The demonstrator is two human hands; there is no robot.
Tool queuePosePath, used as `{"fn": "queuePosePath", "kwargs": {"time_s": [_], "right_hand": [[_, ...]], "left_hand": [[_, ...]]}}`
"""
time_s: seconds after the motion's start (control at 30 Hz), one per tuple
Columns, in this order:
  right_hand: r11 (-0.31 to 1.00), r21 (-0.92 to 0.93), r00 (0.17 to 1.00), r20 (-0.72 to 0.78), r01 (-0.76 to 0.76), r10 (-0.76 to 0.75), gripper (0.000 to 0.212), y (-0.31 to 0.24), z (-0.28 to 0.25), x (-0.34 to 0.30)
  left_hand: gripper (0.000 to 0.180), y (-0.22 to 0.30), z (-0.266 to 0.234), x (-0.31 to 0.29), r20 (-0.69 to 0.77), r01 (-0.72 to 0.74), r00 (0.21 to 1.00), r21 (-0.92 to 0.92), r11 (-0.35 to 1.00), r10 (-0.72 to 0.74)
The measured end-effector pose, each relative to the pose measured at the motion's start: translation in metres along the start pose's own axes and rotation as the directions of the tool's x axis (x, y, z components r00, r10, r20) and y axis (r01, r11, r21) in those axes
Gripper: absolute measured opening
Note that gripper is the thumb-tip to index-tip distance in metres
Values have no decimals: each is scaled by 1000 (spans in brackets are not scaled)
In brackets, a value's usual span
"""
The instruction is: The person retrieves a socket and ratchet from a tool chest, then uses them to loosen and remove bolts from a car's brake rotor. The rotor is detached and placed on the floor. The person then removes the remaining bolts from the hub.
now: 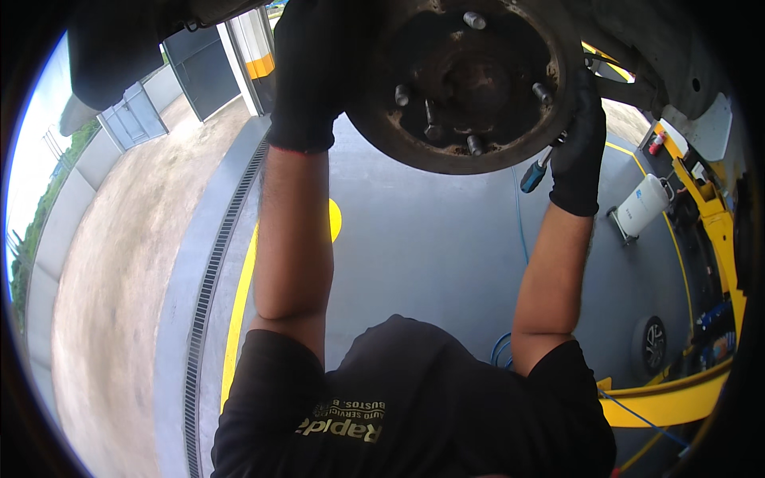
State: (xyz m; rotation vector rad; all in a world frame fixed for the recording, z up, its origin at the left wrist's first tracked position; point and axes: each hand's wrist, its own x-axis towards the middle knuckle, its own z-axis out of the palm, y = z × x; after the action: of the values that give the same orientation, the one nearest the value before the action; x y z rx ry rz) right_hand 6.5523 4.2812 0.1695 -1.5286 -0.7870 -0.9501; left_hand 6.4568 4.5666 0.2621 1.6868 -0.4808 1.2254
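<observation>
Hub disc: one dark, rust-marked round metal hub disc (470, 80); upper middle of the view, raised above the floor, between the two hands; stubby metal wheel studs (402, 95) stand out from its face.
Left hand: black-gloved left hand (307, 76); at the disc's left side; fingers lost in shadow, so grip and contact cannot be told.
Right hand: black-gloved right hand (579, 143); beside the disc's lower right rim; closed round a slim tool with a teal-and-black handle (534, 177), the butt pointing down and left; contact with the rim unclear.
Handling, judged: disc likely heavy, stiff and hard to break; rust may feel gritty, any grease would make it slip; best held at opposite sides of the outer rim, both hands sharing the weight; tool light and rigid, to be taken by its handle.
Surroundings: smooth grey workshop floor (414, 239); white cylindrical tank (642, 205), yellow metal frame (719, 231) and black-tyred wheel (653, 344), all at the right.
</observation>
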Motion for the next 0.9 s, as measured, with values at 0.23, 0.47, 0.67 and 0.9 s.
{"fn": "queuePosePath", "kwargs": {"time_s": [0.23,0.47,0.67,0.9], "right_hand": [[975,198,994,-20,-99,105,48,17,-8,-7],[984,-177,999,-29,31,-37,42,-7,9,2],[926,-267,964,68,265,-256,43,12,-13,11],[931,-322,984,112,171,-142,45,-4,-24,19]], "left_hand": [[29,-20,-9,1,89,-359,928,469,807,362],[28,14,0,14,45,127,991,-49,991,-125],[55,-41,-25,8,159,-489,862,513,706,481],[32,-24,-10,-9,100,-395,918,180,901,383]]}}
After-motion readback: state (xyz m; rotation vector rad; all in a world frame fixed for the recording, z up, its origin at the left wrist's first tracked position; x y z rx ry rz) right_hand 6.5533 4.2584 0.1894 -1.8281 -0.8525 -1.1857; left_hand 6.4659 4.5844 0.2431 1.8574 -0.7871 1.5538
